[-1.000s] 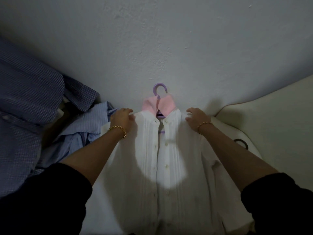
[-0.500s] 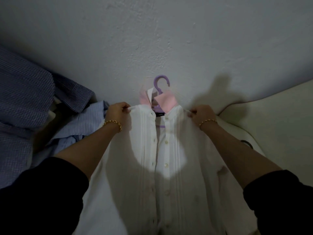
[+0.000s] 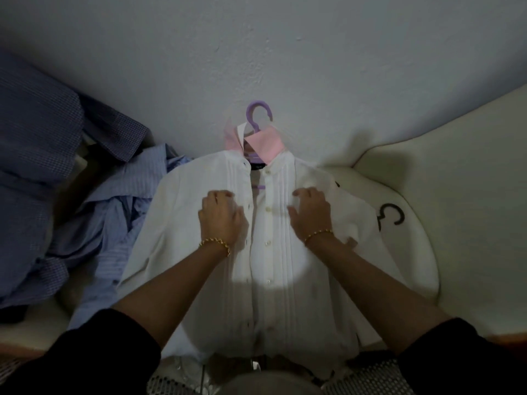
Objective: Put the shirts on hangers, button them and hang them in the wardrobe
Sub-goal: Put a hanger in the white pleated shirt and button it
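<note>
At centre, on a cream seat [image 3: 413,266]: white shirt [image 3: 285,280] laid flat, collar toward 12 o'clock. Pink collar, vertical pleats either side of the button strip, small pale buttons. Front gapes at the neck; purple hanger [image 3: 250,121] shows inside, hook above the collar. Left hand [image 3: 221,215] and right hand [image 3: 309,213] lie on the chest, fingers bent into the cloth; gripping or only pressing, cannot tell. Blue shirts [image 3: 114,209] heaped at 9 o'clock; black hanger hook [image 3: 402,213] at 3 o'clock.
</note>
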